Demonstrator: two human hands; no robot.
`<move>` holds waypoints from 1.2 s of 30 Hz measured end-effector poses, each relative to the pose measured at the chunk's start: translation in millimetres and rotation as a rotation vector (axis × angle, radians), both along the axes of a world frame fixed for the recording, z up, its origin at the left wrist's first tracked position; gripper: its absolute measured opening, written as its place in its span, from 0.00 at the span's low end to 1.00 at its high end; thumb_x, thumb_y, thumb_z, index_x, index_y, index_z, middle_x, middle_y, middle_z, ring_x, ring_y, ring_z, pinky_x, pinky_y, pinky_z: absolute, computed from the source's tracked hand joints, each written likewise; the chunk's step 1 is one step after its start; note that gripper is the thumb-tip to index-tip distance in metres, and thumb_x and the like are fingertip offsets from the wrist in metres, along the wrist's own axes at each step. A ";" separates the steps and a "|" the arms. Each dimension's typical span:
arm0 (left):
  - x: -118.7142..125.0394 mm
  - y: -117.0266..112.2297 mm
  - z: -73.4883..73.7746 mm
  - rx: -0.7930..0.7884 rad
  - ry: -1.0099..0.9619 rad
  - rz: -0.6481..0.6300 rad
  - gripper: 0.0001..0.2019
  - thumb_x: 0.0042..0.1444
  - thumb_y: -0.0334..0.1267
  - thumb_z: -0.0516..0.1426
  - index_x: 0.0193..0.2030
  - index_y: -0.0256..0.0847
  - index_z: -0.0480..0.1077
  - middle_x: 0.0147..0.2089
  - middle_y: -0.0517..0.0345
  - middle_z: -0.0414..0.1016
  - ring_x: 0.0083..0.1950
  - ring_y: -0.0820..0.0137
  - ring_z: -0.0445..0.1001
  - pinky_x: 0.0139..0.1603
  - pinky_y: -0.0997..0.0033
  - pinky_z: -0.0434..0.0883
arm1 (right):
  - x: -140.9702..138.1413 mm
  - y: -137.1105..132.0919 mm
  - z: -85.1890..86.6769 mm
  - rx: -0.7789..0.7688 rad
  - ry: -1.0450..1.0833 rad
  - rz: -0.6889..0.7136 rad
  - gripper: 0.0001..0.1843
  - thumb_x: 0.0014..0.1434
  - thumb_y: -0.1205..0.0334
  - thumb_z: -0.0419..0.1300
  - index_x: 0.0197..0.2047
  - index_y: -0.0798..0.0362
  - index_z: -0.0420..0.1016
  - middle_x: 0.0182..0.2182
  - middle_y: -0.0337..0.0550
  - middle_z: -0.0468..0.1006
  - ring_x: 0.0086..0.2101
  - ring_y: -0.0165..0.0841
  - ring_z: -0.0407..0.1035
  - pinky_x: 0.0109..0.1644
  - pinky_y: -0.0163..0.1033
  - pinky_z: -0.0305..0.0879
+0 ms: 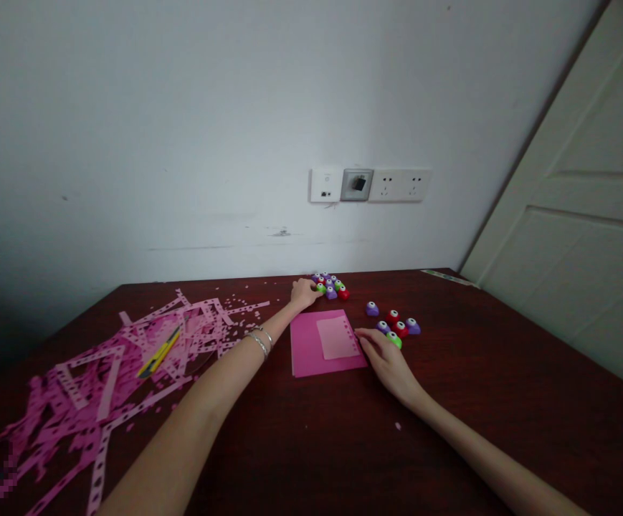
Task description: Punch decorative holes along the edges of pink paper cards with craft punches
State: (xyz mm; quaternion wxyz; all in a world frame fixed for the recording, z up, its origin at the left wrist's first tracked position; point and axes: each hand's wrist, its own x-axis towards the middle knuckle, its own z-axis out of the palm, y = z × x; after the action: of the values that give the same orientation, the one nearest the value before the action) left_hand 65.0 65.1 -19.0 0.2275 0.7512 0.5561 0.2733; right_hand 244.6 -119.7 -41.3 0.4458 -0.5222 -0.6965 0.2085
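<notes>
My left hand (304, 292) reaches to the far side of the table, its fingers closed around a green paper punch (320, 288) at the left of a cluster of small purple, red and green punches (331, 292). In front of it lies a stack of dark pink paper (305, 347) with a smaller light pink sheet (337, 338) on top, small punched shapes along its right side. My right hand (382, 352) pinches the right edge of the paper, its fingertips partly hidden. Beside that hand sits a second group of punches (400, 329), in purple, red and green.
A heap of pink punched strips (110, 380) and scattered bits covers the table's left side, with a yellow utility knife (160, 351) on it. A patterned strip (448, 277) lies at the back right edge. Wall sockets (400, 185) are above the table; a white door (585, 215) stands right.
</notes>
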 end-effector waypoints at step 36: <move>-62.5 -128.0 59.4 0.112 0.066 -0.681 0.15 0.47 0.47 0.61 0.41 0.45 0.73 0.41 0.57 0.71 0.43 0.68 0.66 0.46 0.66 0.61 | -21.2 -14.5 48.8 0.067 -0.147 0.104 0.12 0.55 0.59 0.57 0.42 0.54 0.72 0.30 0.42 0.72 0.30 0.32 0.66 0.31 0.35 0.64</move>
State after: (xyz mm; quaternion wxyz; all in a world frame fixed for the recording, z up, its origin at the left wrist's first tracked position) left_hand 2.5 -63.0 40.4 0.2459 0.9135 0.2645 0.1873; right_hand 223.4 -134.3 7.5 0.3993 -0.4841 -0.7600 0.1693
